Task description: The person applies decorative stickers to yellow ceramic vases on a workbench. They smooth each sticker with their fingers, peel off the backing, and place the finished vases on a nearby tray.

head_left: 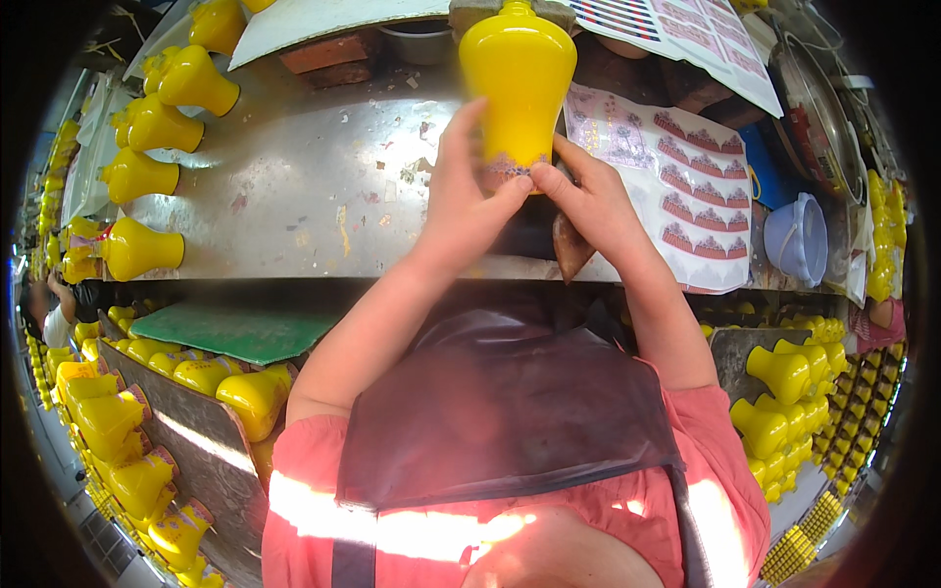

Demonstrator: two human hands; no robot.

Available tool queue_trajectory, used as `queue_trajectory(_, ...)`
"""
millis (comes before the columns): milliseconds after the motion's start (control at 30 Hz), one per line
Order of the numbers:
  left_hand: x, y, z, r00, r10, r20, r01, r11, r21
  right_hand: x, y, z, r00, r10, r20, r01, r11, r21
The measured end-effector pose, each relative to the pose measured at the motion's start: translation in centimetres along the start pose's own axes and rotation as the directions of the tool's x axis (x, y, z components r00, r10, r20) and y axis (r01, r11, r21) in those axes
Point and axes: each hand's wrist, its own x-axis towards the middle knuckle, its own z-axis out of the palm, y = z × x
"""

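A glossy yellow vase [517,83] points its neck away from me at the top middle, its wide shoulder far and its base toward me. Around the base runs a purple and red patterned band [512,169]. My left hand [463,201] grips the lower left side of the vase, its thumb on the band and its fingers partly blurred. From the right, my right hand [595,201] closes on the base, with the thumb pressing the band close to the left thumb. The neck rests at a grey block [556,14]. Some fingertips are hidden behind the vase.
Right of the vase lie sheets of printed red and purple decals [701,211], beside a pale blue bucket [796,238]. Several yellow vases [142,247] line the bench's left end. Bricks [328,56] sit at the back. More vases [784,372] stand lower at both sides.
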Motion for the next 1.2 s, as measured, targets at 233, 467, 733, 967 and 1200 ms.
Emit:
queue_trajectory(233, -0.1, 0.0, -0.7, 0.995, -0.051, 0.086, 0.063, 0.989, -0.135, 0.5, -2.1, -3.5, 0.989, 0.145, -0.035, -0.105, 0.844, 0.526)
queue_trajectory(467, 0.0, -0.4, -0.6, 0.999, 0.038, 0.028, -0.037, 0.999, -0.029, 0.8, -4.6, -1.9, 0.766, -0.637, -0.087, 0.52, 0.693, -0.499)
queue_trajectory(733, -0.3, -0.9, -0.6, 0.999, 0.045, 0.011, -0.045, 0.998, -0.045, 0.9, -7.5, -0.7, 0.657, -0.715, 0.239, 0.612, 0.321, -0.723)
queue_trajectory(967, -0.4, -1.6, -1.0, 0.995, 0.094, 0.019, -0.095, 0.995, 0.045, 0.8, -6.7, -2.0, 0.706, -0.698, 0.119, 0.503, 0.376, -0.778)
queue_trajectory(1200, -0.3, -1.3, -1.1, 0.999, 0.015, 0.035, -0.015, 1.0, -0.009, -1.3, -2.9, -1.9, 0.769, -0.626, -0.129, 0.359, 0.591, -0.723)
